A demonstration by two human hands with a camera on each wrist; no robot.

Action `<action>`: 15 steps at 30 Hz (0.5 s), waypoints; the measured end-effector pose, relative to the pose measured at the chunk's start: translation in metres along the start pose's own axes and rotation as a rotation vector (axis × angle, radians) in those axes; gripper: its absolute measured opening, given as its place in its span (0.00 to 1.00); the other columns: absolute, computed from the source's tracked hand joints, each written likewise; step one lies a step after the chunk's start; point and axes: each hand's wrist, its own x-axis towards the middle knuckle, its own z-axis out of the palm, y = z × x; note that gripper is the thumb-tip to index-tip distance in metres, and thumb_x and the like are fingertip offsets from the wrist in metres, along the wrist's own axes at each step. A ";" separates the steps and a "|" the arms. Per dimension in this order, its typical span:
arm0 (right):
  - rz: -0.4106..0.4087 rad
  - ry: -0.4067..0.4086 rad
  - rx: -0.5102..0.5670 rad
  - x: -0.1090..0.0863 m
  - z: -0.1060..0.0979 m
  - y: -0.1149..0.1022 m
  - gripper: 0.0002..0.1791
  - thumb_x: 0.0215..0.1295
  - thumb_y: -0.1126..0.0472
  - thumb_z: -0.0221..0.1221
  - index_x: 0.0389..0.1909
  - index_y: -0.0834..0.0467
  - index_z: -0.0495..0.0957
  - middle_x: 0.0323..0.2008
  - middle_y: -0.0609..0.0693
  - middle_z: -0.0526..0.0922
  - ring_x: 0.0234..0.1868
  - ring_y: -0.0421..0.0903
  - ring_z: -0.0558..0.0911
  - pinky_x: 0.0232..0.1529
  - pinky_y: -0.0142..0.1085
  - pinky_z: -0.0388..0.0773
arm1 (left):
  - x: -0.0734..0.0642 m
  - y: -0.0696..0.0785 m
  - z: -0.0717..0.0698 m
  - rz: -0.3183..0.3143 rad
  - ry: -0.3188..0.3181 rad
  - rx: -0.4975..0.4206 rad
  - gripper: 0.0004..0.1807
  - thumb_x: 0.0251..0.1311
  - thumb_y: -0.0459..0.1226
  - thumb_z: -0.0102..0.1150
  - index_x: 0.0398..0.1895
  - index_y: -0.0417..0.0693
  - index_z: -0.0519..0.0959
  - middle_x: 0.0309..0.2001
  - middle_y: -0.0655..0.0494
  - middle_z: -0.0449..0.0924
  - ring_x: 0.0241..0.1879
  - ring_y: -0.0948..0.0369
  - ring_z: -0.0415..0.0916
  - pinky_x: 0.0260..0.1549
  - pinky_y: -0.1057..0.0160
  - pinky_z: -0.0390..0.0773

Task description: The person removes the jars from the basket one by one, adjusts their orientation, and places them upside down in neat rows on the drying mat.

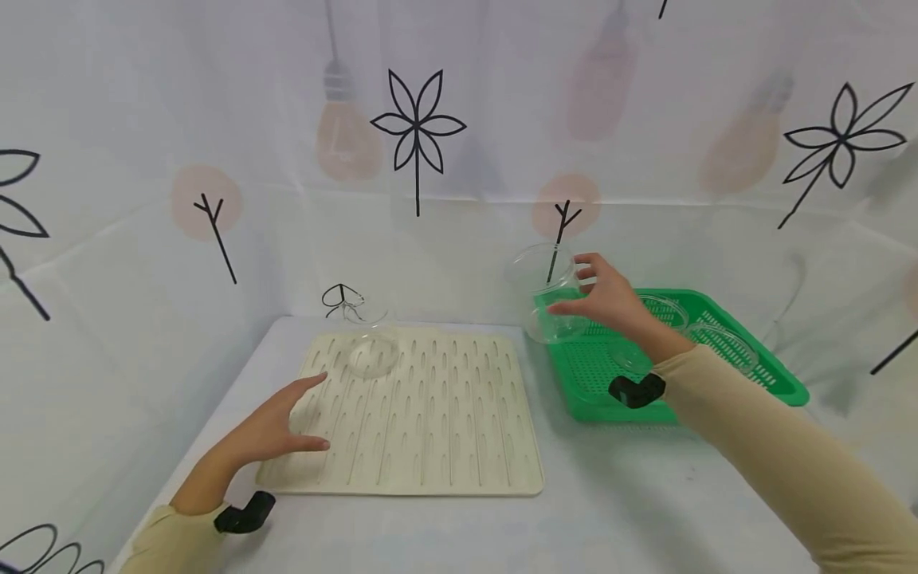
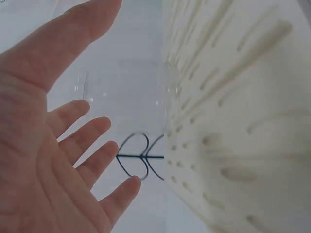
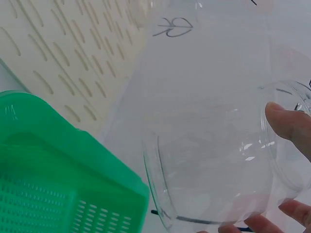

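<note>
Clear bowl (image 1: 539, 281) held by the right hand (image 1: 610, 301) near a green basket

The right hand's grip pinches the bowl at its side, thumb on one face and fingers on the other, as the head and right wrist views both show. In the head view the bowl appears in front of the white patterned cloth (image 1: 466, 247) and overlaps the back left corner of the green basket (image 1: 785, 389); whether it touches the basket, and which way its mouth faces, I cannot tell.

Left of the basket, and apart from it, a cream ridged mat (image 1: 430, 414) lies flat on the white counter (image 1: 459, 530). Near the mat's back left corner stands a second clear vessel (image 1: 373, 359), so transparent that its upper outline is faint.

The left hand (image 1: 276, 426) is over the mat's left side, in front of that vessel. Its grip is spread, with the thumb well apart from the fingers; the left wrist view shows the palm and all the fingers loosely extended.

Inside the basket, more clear round pieces (image 1: 724, 351) lie toward the back and right, partly hidden by the right forearm. Both arms wear beige sleeves (image 1: 774, 454), and a black device (image 1: 245, 514) sits at each wrist.
</note>
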 end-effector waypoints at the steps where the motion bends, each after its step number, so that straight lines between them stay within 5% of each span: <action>1: -0.010 0.000 -0.005 0.001 0.001 -0.001 0.54 0.46 0.44 0.70 0.69 0.59 0.51 0.61 0.65 0.63 0.60 0.61 0.66 0.51 0.56 0.69 | 0.003 0.002 0.001 0.011 0.001 -0.008 0.54 0.39 0.49 0.74 0.70 0.42 0.56 0.67 0.38 0.56 0.65 0.39 0.53 0.56 0.36 0.58; 15: -0.103 -0.027 -0.038 0.005 0.017 -0.014 0.50 0.46 0.51 0.71 0.67 0.61 0.55 0.61 0.64 0.63 0.60 0.61 0.66 0.52 0.55 0.69 | 0.050 0.047 0.015 0.112 0.013 -0.054 0.55 0.40 0.50 0.74 0.72 0.50 0.53 0.70 0.45 0.52 0.68 0.45 0.48 0.58 0.38 0.56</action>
